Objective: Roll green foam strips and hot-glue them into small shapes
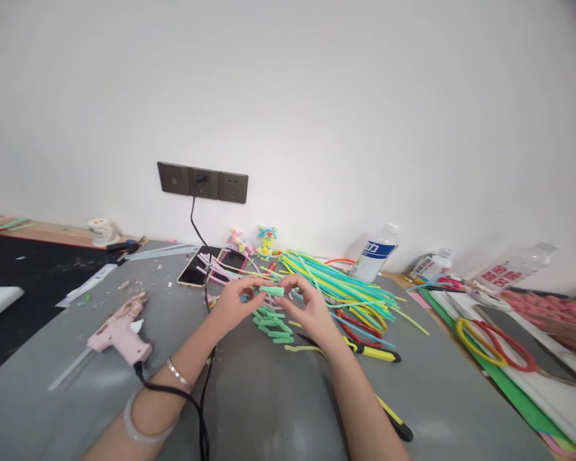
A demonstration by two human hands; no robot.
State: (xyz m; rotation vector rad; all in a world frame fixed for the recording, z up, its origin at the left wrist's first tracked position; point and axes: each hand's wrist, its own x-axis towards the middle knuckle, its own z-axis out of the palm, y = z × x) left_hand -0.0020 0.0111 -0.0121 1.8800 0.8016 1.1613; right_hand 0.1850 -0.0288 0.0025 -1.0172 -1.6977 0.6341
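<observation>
A short, bunched piece of mint-green pipe cleaner [271, 291] is stretched between my two hands above the grey table mat. My left hand [242, 299] pinches its left end, and the fingertips of my right hand [304, 304] close on its right end. Just below lies a zigzag-folded green pipe cleaner [272, 328]. A loose bundle of yellow and turquoise pipe cleaners [350, 285] spreads out behind and to the right of my right hand. Pink pipe cleaners [216, 267] lie behind my left hand.
A pink hot glue gun [120, 339] lies left, its black cord [202, 384] running past my left forearm to the wall socket [202, 184]. Yellow-black pliers [379, 352] and red-yellow scissors [494, 346] are right. A bottle [374, 253], phone [199, 266] and small figures [267, 242] stand or lie behind.
</observation>
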